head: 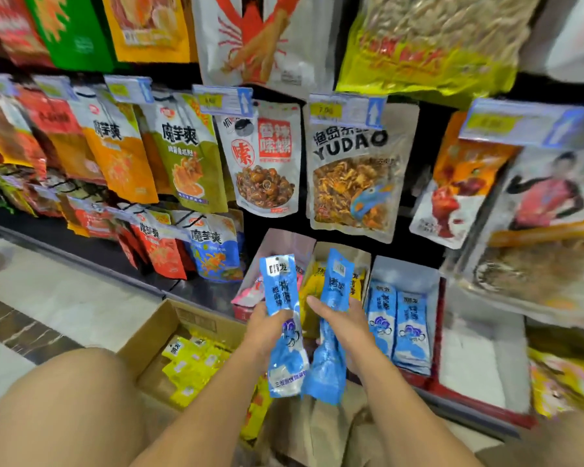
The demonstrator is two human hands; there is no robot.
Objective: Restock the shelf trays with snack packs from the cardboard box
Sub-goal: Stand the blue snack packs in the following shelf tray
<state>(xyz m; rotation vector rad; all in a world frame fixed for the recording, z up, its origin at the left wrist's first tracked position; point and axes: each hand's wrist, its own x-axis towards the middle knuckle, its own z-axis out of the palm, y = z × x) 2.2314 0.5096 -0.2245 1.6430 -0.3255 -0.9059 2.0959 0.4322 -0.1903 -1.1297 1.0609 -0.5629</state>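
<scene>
My left hand grips a long blue snack pack, held upright in front of the bottom shelf. Beside it, my right hand holds a second blue snack pack, also upright and slightly tilted. Just right of my hands, a shelf tray holds two matching blue packs standing side by side. Behind my hands a tray with yellow packs and one with pink packs sit on the same shelf. The open cardboard box lies on the floor at lower left with several yellow packs inside.
Hanging snack bags fill the pegs above the trays, with price tags in front. A white tray stands to the right on the bottom shelf. My knee is at lower left; tiled floor stretches beyond the box.
</scene>
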